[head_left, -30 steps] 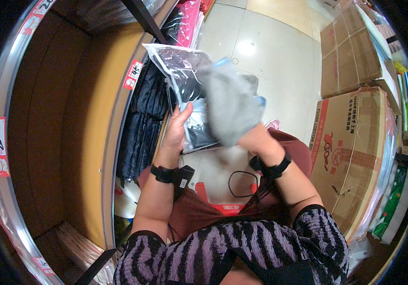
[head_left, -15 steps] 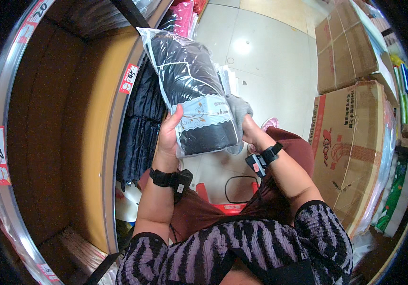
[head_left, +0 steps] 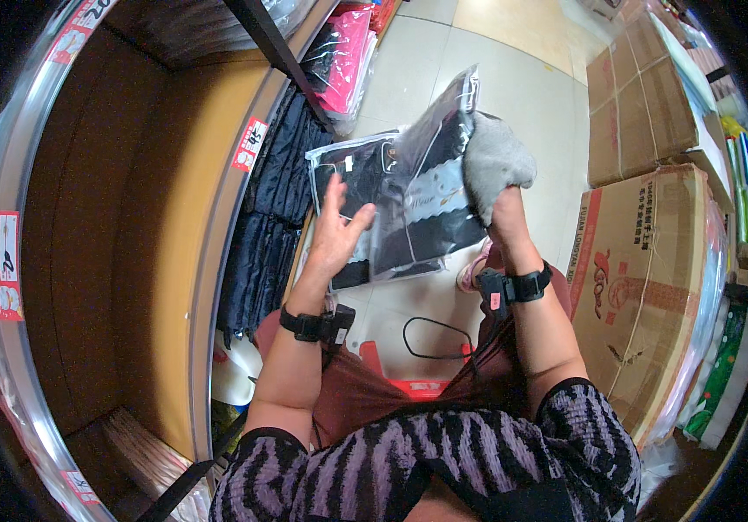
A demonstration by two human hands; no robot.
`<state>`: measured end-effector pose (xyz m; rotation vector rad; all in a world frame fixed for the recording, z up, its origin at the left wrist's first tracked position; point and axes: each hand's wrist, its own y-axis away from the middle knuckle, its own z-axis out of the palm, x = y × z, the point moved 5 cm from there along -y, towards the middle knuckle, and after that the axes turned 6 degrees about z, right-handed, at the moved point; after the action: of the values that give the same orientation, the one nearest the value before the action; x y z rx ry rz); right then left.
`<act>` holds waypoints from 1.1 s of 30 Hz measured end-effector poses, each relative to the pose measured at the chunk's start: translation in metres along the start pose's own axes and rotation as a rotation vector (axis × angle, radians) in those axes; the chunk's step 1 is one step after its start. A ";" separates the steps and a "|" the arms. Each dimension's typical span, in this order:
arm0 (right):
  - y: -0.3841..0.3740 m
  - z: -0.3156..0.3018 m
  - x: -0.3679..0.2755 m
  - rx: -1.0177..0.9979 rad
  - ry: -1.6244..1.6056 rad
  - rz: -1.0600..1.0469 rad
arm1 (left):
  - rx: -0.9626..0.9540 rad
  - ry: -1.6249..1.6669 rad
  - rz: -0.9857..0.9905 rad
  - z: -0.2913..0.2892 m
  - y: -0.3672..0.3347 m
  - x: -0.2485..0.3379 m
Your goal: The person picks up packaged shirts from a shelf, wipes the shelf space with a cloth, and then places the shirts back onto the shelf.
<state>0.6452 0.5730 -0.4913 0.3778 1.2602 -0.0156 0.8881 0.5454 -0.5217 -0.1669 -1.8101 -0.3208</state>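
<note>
My left hand (head_left: 335, 233) is open, its fingers spread over the left side of a black textile package, and I cannot tell if it touches it. A grey cloth (head_left: 497, 161) is bunched in my right hand (head_left: 510, 224). It lies against the right edge of a clear plastic bag (head_left: 422, 204) of folded black fabric with a pale blue printed band. That bag stands tilted, its upper right corner raised. Behind it and to the left shows another flat bag of black fabric (head_left: 352, 170) with a small white sticker.
Left stands a shelf unit (head_left: 161, 287) with red-and-white price tags. Folded dark fabric (head_left: 274, 209) hangs beside it, and pink packages (head_left: 343, 65) lie farther back. Cardboard boxes (head_left: 639, 287) are stacked on the right. A red stool (head_left: 417, 387) and a black loop (head_left: 437, 337) are between my legs.
The banded bag has swung right and tilted, showing another bag behind it. My left hand has let go of it. My right hand has moved right and up with the grey cloth.
</note>
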 end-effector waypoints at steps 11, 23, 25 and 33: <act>0.069 0.102 0.016 -0.590 0.947 -0.566 | -0.047 1.098 -0.233 0.023 0.014 0.029; 0.042 0.071 0.043 -0.256 0.928 -0.583 | 0.087 1.213 -0.259 0.006 0.002 0.018; 0.034 0.059 0.058 -0.273 1.250 -0.643 | 0.118 1.203 -0.248 -0.003 0.001 0.016; -0.001 0.012 0.097 -0.128 -0.162 0.475 | 0.057 1.309 -0.224 -0.014 0.009 0.028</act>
<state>0.6867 0.5874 -0.5786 0.5456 0.9822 0.4290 0.8957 0.5482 -0.4904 0.2549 -0.5315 -0.3980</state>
